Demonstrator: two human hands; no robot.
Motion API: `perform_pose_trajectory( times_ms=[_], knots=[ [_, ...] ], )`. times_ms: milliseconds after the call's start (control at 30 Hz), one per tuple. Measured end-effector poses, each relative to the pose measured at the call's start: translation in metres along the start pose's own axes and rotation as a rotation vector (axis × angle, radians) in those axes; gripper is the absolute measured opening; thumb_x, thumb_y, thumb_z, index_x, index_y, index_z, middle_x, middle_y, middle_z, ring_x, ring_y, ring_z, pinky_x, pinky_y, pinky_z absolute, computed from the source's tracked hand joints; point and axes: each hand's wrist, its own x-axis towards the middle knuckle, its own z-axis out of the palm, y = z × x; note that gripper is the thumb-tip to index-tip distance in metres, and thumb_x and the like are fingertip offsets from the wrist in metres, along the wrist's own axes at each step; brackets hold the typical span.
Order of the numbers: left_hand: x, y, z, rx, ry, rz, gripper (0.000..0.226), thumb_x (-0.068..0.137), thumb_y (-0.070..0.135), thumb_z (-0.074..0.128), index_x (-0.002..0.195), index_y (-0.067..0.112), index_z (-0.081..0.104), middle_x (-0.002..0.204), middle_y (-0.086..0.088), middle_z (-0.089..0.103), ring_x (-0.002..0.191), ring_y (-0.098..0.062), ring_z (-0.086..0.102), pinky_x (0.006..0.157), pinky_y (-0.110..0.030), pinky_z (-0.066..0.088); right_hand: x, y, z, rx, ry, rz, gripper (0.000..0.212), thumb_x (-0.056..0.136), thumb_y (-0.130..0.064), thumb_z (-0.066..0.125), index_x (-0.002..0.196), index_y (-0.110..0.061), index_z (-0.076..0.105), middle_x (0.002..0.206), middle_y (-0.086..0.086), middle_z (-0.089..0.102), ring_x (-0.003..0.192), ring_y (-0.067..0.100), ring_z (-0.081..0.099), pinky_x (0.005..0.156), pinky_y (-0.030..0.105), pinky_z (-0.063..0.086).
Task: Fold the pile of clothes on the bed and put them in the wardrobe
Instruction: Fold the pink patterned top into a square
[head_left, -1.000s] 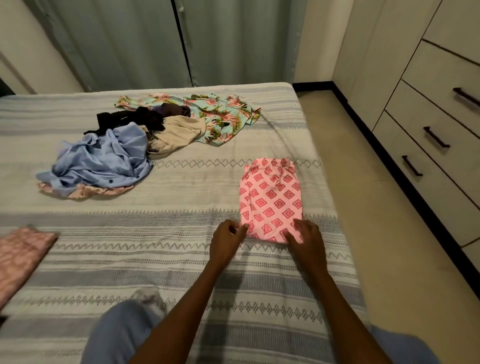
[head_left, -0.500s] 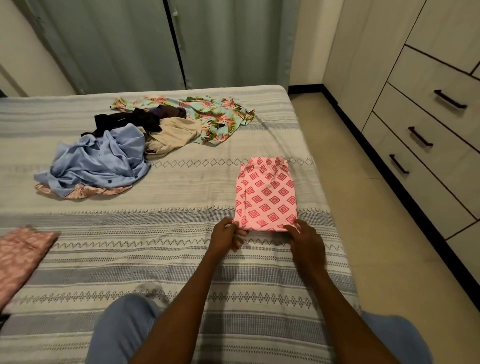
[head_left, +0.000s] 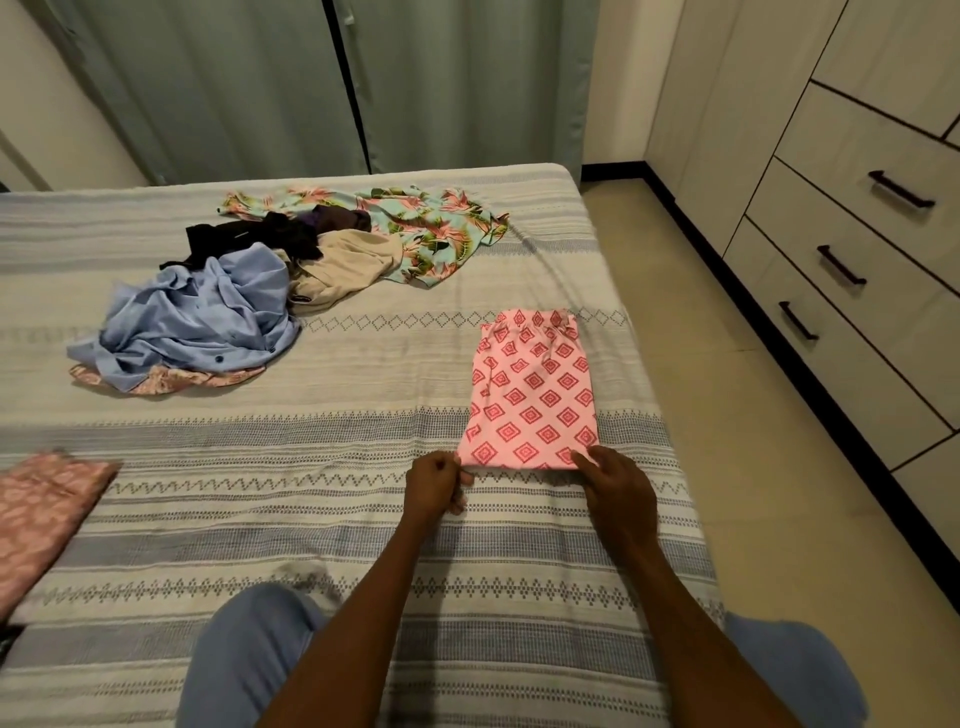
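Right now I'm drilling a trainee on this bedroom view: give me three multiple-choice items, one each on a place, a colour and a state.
1. Where is the pink diamond-print garment?
A. in a drawer
B. on the bed, near its right edge
C. on the floor

2. What colour is the crumpled shirt in the pile?
A. light blue
B. red
C. yellow

3. What is the left hand doing?
A. hanging idle
B. pinching the garment's near corner
C. pulling a drawer handle

Answers: 1 B, it lies flat on the striped bedspread. 2 A, its folds show light blue. 3 B, its fingers curl on the near left corner.
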Motion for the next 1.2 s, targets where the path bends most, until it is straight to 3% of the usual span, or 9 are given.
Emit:
perform_pose_trajectory(
  times_ms=[133,200,367,467,567,767,900,1033,1200],
  knots=[
    [0.001,0.0,0.002,0.347,0.088,0.105,0.019,0.095,0.02,0.055,0.081,0.011,0.065,0.068,-0.006,0.071,0.055,-0.022,0.062,0.055,-0.039,0.055,0.0,-0.001,-0.002,-0.014,-0.002,0.0,0.033,0.083,-0.019,0.079,0.116,-0.018,0.073,0.118,0.01,0.069,0.1,0.031,0.065,0.075,0.04,0.057],
    [-0.002,0.002,0.004,0.571,0.133,0.165,0.012,0.095,0.027,0.056,0.103,0.018,0.06,0.095,-0.003,0.071,0.076,-0.018,0.065,0.07,-0.042,0.057,0.001,-0.001,-0.001,-0.033,-0.01,-0.008,0.032,0.083,-0.019,0.079,0.115,-0.019,0.074,0.119,0.009,0.069,0.102,0.032,0.064,0.078,0.04,0.055],
    [-0.002,0.004,0.018,1.071,0.011,0.743,0.07,0.09,0.031,0.058,0.153,0.017,0.031,0.156,-0.014,0.037,0.138,-0.037,0.039,0.109,-0.055,0.037,0.001,-0.002,0.0,-0.038,-0.034,0.008,0.034,0.083,-0.015,0.078,0.116,-0.02,0.072,0.124,0.008,0.067,0.108,0.031,0.062,0.085,0.041,0.052],
    [0.015,0.008,0.026,1.301,-0.174,0.677,0.07,0.099,0.036,0.048,0.159,0.023,0.013,0.165,-0.009,0.012,0.15,-0.038,0.016,0.119,-0.056,0.014,0.002,-0.003,-0.002,-0.019,-0.033,-0.007,0.037,0.082,-0.014,0.078,0.117,-0.021,0.072,0.129,0.007,0.066,0.111,0.029,0.064,0.085,0.041,0.053],
    [0.026,0.006,0.022,1.402,-0.178,0.637,0.062,0.102,0.035,0.046,0.157,0.029,0.019,0.164,-0.003,0.019,0.137,-0.036,0.041,0.108,-0.059,0.037,0.003,-0.002,-0.007,0.005,-0.036,0.003,0.043,0.081,-0.009,0.077,0.121,-0.021,0.07,0.133,0.003,0.064,0.11,0.026,0.065,0.082,0.04,0.054],
    [0.019,0.019,0.016,1.2,-0.101,0.701,0.038,0.097,0.029,0.052,0.135,0.023,0.053,0.138,-0.001,0.06,0.093,-0.029,0.068,0.069,-0.038,0.057,0.004,-0.012,-0.022,0.103,0.031,0.059,0.031,0.095,-0.016,0.058,0.124,-0.011,0.066,0.126,0.009,0.068,0.098,0.028,0.069,0.074,0.039,0.057],
    [-0.008,0.021,0.0,0.647,-0.213,0.498,0.022,0.093,0.036,0.063,0.112,0.026,0.058,0.1,0.005,0.069,0.082,-0.015,0.066,0.065,-0.034,0.052,0.001,-0.012,-0.043,0.387,0.042,0.145,0.032,0.092,-0.02,0.049,0.117,-0.012,0.066,0.123,0.007,0.066,0.109,0.024,0.06,0.09,0.036,0.05],
    [-0.055,0.018,-0.01,0.22,-0.179,0.427,0.013,0.1,0.029,0.059,0.112,0.025,0.063,0.079,0.003,0.068,0.059,-0.008,0.061,0.05,-0.028,0.048,-0.016,-0.016,-0.068,0.69,0.052,0.23,0.021,0.09,-0.018,0.061,0.106,-0.009,0.07,0.103,-0.001,0.068,0.095,0.015,0.061,0.078,0.026,0.049],
    [-0.085,0.011,-0.015,0.106,-0.056,0.429,0.02,0.103,0.029,0.051,0.113,0.031,0.068,0.099,0.004,0.073,0.088,-0.012,0.072,0.056,-0.034,0.058,-0.034,-0.018,-0.073,0.965,-0.055,0.374,0.007,0.088,-0.027,0.064,0.087,-0.025,0.07,0.081,-0.002,0.073,0.071,0.015,0.068,0.058,0.033,0.051]
  ],
)
